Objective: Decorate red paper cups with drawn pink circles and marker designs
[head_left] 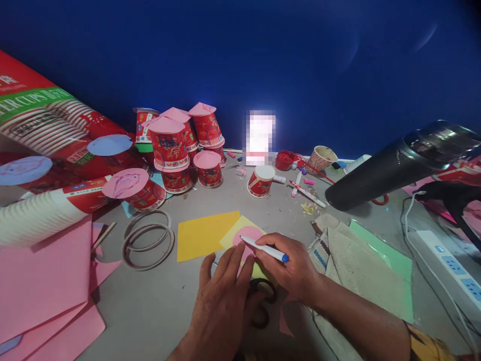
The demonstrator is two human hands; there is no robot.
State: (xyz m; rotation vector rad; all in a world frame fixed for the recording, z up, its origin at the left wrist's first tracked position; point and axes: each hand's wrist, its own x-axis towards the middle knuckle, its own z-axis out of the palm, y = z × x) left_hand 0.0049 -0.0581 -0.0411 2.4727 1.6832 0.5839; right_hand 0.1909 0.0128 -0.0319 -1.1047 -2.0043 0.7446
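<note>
The white pen (270, 250) slants above the pink circle (245, 231), its dark tip at the paper and pointing away to the left; its long axis runs back to a blue end at the near right. The right hand (291, 260) has a narrow grip around the barrel, thumb and fingers pinched, forearm coming in from the lower right. The left hand (223, 293) lies palm down, grip loose and fingers spread forward, fingertips at the circle. Beneath the circle is a pale yellow sheet (230, 234), overlapping a deeper yellow sheet (201, 236) on the table (150, 301).
</note>
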